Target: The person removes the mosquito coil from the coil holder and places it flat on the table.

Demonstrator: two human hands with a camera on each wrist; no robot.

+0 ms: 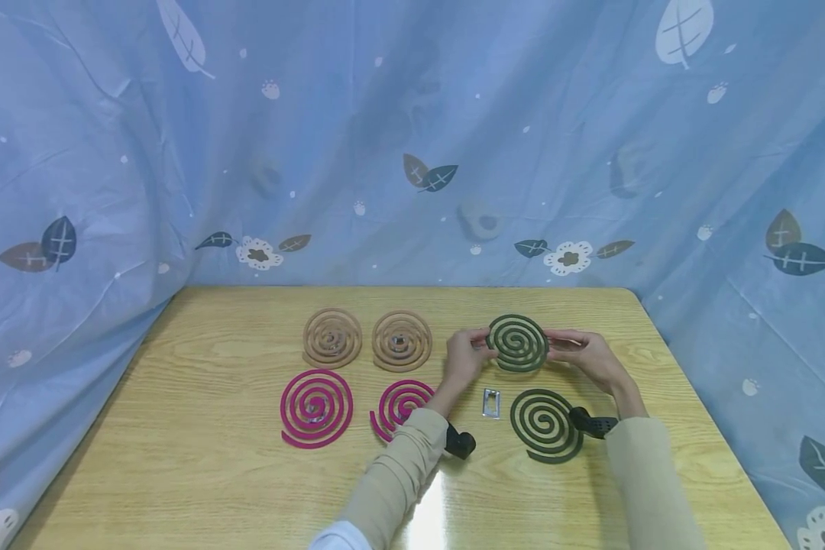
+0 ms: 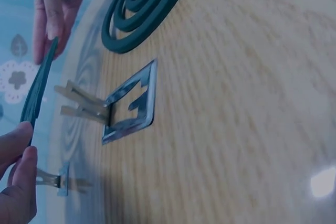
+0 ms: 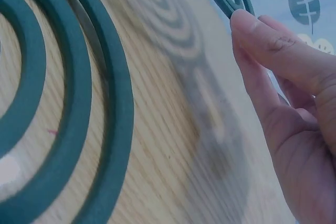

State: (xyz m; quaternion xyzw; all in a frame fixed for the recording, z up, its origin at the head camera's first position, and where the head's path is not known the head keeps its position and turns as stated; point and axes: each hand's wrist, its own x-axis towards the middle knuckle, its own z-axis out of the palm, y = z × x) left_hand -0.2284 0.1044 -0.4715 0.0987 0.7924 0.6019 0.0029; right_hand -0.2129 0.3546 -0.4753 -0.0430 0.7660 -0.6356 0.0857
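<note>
A dark green mosquito coil (image 1: 518,344) is held above the table between both hands. My left hand (image 1: 464,357) pinches its left edge, and my right hand (image 1: 589,357) pinches the right edge between thumb and fingers. Seen edge-on in the left wrist view, the coil (image 2: 38,90) stretches from one hand to the other, and its shadow falls on the wood in the right wrist view. Below it on the table lies a small rectangular metal coil stand (image 1: 491,403) with a raised tab. Another green coil (image 1: 546,425) rests just right of this stand.
Two brown coils (image 1: 332,338) (image 1: 402,341) lie toward the back, left of the hands. In front of them are two pink coils (image 1: 316,409) (image 1: 402,401), one partly covered by my left sleeve. A blue leaf-patterned curtain (image 1: 412,137) hangs behind the wooden table (image 1: 199,428).
</note>
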